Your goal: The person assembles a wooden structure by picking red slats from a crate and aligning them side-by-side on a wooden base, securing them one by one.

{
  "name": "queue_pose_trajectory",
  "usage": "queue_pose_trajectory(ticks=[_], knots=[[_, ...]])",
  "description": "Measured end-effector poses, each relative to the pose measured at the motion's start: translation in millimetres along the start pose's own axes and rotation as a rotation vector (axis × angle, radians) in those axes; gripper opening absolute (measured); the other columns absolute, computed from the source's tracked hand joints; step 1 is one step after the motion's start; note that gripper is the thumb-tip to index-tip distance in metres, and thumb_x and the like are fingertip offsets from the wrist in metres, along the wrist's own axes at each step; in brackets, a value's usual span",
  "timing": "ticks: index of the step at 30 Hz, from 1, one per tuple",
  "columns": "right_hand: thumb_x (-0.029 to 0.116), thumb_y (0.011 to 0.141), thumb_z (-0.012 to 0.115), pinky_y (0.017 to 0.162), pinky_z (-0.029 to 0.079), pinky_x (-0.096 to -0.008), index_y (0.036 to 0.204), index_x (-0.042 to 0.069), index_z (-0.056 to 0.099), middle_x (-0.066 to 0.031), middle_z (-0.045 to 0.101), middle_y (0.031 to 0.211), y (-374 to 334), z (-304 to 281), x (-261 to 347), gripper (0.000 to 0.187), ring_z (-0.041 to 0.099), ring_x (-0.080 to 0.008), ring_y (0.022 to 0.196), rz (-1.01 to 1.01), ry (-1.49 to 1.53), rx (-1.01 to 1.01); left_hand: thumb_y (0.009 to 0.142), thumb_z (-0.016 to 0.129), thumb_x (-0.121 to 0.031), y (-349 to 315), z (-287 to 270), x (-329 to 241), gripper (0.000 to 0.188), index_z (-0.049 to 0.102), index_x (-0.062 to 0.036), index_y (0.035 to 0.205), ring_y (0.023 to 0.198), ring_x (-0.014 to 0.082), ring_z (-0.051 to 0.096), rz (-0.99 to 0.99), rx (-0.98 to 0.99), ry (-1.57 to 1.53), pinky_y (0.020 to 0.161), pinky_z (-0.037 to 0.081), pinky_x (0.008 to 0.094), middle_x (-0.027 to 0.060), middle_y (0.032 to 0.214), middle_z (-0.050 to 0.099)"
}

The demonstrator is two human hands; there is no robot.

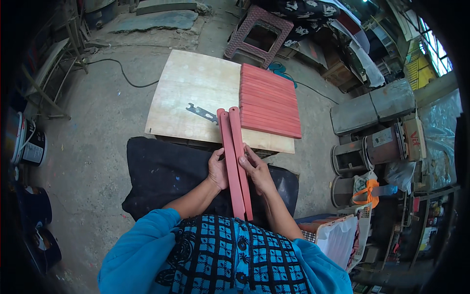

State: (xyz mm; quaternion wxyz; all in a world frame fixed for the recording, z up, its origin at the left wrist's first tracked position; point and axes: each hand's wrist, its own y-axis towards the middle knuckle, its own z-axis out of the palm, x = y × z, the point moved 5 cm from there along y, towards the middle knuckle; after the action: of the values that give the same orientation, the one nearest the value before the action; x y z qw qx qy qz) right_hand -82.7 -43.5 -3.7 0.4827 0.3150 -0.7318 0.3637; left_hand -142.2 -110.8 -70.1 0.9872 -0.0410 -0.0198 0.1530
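Observation:
Long red slats (232, 171) with rounded ends and small holes lie lengthwise between my two hands, their far ends over the board. My left hand (218, 171) grips them from the left side, its fingers partly hidden beneath. From the right, my right hand (257, 174) holds them with the thumb on top; the slats fan slightly apart. Beyond their tips a flat grey metal wrench (200, 113) with notches and holes lies on a pale wooden board (191, 81). A row of similar red slats (269, 100) lies side by side on the board's right part.
Black cloth (161, 171) spreads below the board's near edge. A reddish plastic stool (259, 36) stands beyond the board. Paint buckets (34, 147) line the left; grey containers (374, 108) and a crate (362, 235) stand right. A cable (125, 73) crosses the concrete floor.

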Motion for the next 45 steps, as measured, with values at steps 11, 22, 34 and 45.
queue_pose_trajectory(ticks=[11,22,34,45], knots=[[0.032,0.089,0.048,0.083,0.044,-0.038,0.123,0.002,0.047,-0.0256,0.059,0.103,-21,4,24,0.046,0.059,-0.0333,0.098,0.018,-0.403,-0.052,0.079,0.043,-0.045,0,4,-3,0.065,0.043,-0.0012,0.127,0.111,0.0252,0.049,0.005,-0.024,-0.003,0.099,0.036,0.0361,0.0133,0.125,0.049],[0.026,0.092,0.045,0.085,0.04,-0.0284,0.115,0.0,0.055,-0.0128,0.061,0.098,-19,-4,19,0.036,0.054,-0.0189,0.094,-0.224,-0.284,-0.256,0.077,0.046,-0.048,-3,1,0,0.063,0.049,-0.0033,0.12,0.106,0.0261,0.053,-0.023,-0.078,0.008,0.095,0.039,0.0381,0.0113,0.119,0.054],[0.008,0.074,0.068,0.085,0.042,-0.0258,0.13,0.0,0.041,-0.0075,0.057,0.109,-5,-12,8,0.062,0.054,-0.0123,0.095,0.094,0.262,0.151,0.078,0.041,-0.05,-4,4,4,0.068,0.038,-0.0051,0.13,0.113,0.0334,0.047,-0.01,-0.014,0.065,0.098,0.036,0.0439,0.0148,0.125,0.047],[0.007,0.063,0.071,0.086,0.041,-0.0405,0.118,0.007,0.049,-0.0162,0.056,0.106,53,-135,62,0.059,0.052,-0.0338,0.099,-0.422,-0.975,-0.092,0.077,0.045,-0.054,-7,6,5,0.066,0.046,-0.0059,0.122,0.08,0.025,0.059,-0.083,0.044,-0.01,0.086,0.046,0.0411,0.016,0.1,0.057]])
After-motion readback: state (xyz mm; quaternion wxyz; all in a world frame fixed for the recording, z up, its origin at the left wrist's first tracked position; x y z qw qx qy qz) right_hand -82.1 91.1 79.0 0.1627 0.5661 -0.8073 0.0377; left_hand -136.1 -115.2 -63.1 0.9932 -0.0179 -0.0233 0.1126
